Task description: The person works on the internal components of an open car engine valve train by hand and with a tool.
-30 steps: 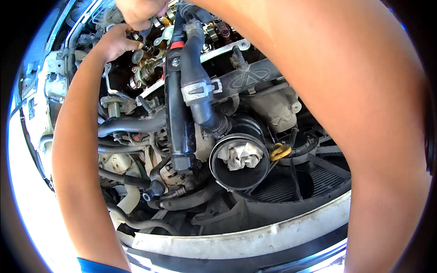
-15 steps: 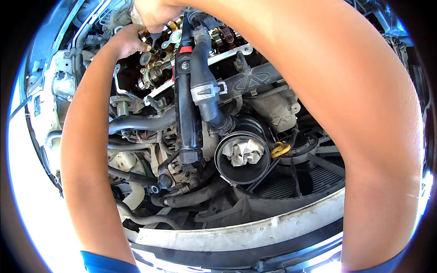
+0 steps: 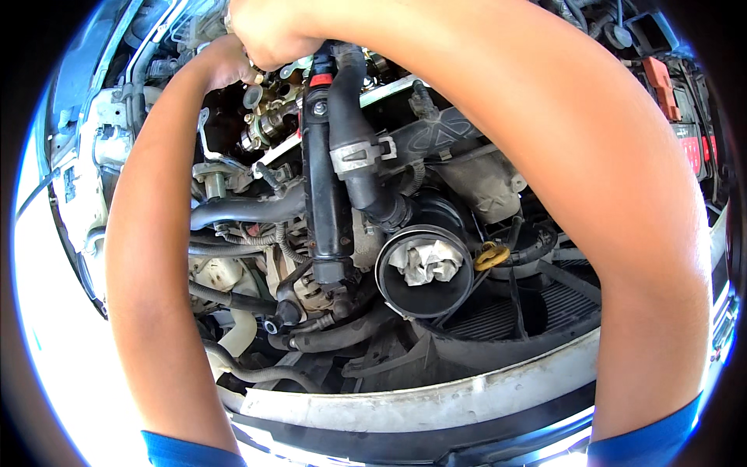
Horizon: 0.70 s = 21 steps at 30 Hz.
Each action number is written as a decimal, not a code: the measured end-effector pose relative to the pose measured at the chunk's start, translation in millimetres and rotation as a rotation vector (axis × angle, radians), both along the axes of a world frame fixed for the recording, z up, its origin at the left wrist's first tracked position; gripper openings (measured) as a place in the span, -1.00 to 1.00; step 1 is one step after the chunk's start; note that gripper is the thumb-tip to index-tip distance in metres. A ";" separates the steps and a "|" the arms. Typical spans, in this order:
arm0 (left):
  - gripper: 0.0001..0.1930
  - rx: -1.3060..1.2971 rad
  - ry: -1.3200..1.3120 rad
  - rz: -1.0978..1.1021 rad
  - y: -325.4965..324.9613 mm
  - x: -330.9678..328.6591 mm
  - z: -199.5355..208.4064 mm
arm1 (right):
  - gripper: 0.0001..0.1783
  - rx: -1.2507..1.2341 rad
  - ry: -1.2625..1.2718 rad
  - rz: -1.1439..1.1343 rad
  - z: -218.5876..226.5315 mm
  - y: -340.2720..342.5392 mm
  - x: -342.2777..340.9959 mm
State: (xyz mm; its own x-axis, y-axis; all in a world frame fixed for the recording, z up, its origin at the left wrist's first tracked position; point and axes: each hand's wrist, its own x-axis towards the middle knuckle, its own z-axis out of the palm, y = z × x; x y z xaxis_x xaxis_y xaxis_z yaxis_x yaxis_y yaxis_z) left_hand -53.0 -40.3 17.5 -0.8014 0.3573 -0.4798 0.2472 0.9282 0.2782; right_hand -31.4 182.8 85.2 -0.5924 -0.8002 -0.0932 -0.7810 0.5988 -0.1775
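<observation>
While my left hand (image 3: 222, 66) rests fingers-together at eleven o'clock, my right hand (image 3: 272, 35) has shifted left, clamped over the exposed metal valve gear (image 3: 268, 117), above the black ribbed rubber hose (image 3: 354, 132); work continues there.

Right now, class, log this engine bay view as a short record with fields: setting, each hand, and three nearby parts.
Setting: open engine bay, seen from above
Left hand: fingers bent, resting on the exposed metal engine top at the far side
Right hand: closed at the upper end of the black hose; what it grips is hidden
Round black opening: stuffed with a crumpled white rag
Yellow loop handle: just right of that opening
Radiator grille: nearest the front edge
</observation>
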 end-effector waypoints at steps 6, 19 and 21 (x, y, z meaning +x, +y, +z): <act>-0.50 0.040 0.000 -0.094 5.6 -11.9 -13.9 | -0.70 0.055 0.054 -0.024 -5.0 2.3 2.2; -0.49 -0.021 0.027 0.108 21.5 -11.3 -42.5 | -0.66 0.098 -0.066 -0.035 6.7 3.5 -1.7; -0.46 -0.024 -0.002 0.197 22.7 4.4 -21.8 | -0.67 0.064 0.020 -0.045 1.9 -8.0 2.2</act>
